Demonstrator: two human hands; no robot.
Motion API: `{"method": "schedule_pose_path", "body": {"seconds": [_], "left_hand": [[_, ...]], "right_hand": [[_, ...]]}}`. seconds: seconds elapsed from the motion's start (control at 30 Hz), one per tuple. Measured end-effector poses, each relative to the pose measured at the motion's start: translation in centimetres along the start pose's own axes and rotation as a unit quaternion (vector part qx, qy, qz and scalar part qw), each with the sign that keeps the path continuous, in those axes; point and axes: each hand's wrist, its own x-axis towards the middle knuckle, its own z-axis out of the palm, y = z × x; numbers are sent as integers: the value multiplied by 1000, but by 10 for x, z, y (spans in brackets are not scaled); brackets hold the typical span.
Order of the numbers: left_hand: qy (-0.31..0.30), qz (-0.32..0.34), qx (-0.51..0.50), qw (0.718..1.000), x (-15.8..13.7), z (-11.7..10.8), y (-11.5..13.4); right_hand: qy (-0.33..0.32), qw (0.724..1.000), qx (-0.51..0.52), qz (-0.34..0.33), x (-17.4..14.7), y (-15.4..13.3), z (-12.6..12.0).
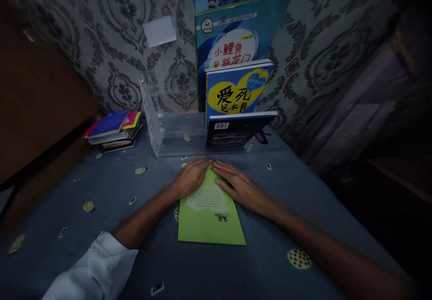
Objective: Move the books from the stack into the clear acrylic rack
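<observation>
Standing on the surface [216, 273], a clear rack [178, 124] already carries books [239, 94]; a green book [207, 223] lies flat before it, unshelved. The person's left hand [193, 176] and right hand [238, 184] rest across its far end, grip loose, clasping nothing. Its cover bears a pale text panel [211, 199] and dark motif [222, 217].

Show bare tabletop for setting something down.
Free: cloth between the left hand and the book pile; cloth right of the right hand. Crowded: the green book under both hands; the right half of the clear rack, holding upright books.
</observation>
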Motion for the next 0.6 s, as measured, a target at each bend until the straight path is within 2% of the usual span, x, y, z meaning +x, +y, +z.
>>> {"method": "schedule_pose_path", "body": {"seconds": [0.13, 0.23, 0.43, 0.6], "left_hand": [[-51, -33, 56, 997, -9, -8, 4], [-97, -32, 66, 993, -16, -13, 4], [-151, 21, 52, 987, -35, -20, 7], [-163, 66, 55, 983, -58, -22, 22]], "right_hand": [[-3, 1000, -9, 8, -1, -1, -1], [-5, 1000, -15, 14, -2, -3, -1], [-16, 999, -25, 20, -2, -3, 0], [-20, 999, -21, 21, -2, -5, 0]]}}
